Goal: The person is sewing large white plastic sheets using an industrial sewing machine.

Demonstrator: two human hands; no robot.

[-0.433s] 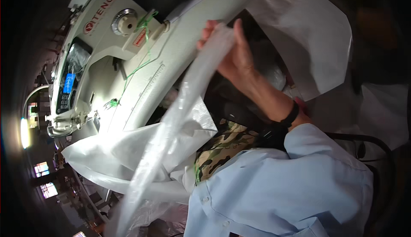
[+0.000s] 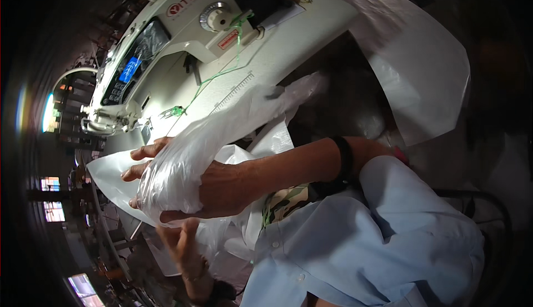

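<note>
My right hand (image 2: 225, 187) comes in from the right, with a black band on its wrist. Clear crumpled plastic film (image 2: 177, 165) is wrapped across its back and knuckles, and its fingers stretch out apart beyond the film. From there the film trails up and right to a loose end. Just below, my left hand (image 2: 189, 248) reaches up from the lower edge, a bracelet on its wrist. Its thumb and part of a finger show; the other fingers are hidden behind the right hand, and whether they grip the film cannot be made out. A white sheet (image 2: 114, 176) lies underneath.
A white sewing machine (image 2: 191, 4) stands on the left, with green thread (image 2: 214, 78) running down over its bed. A large translucent sheet (image 2: 422, 68) hangs at the upper right. My lap in camouflage cloth (image 2: 286, 202) and a dark cable (image 2: 472, 194) are nearer.
My right hand has swung down and left from the bed's edge, and the film now wraps over it instead of stretching in a long strip. My left hand has come into view.
</note>
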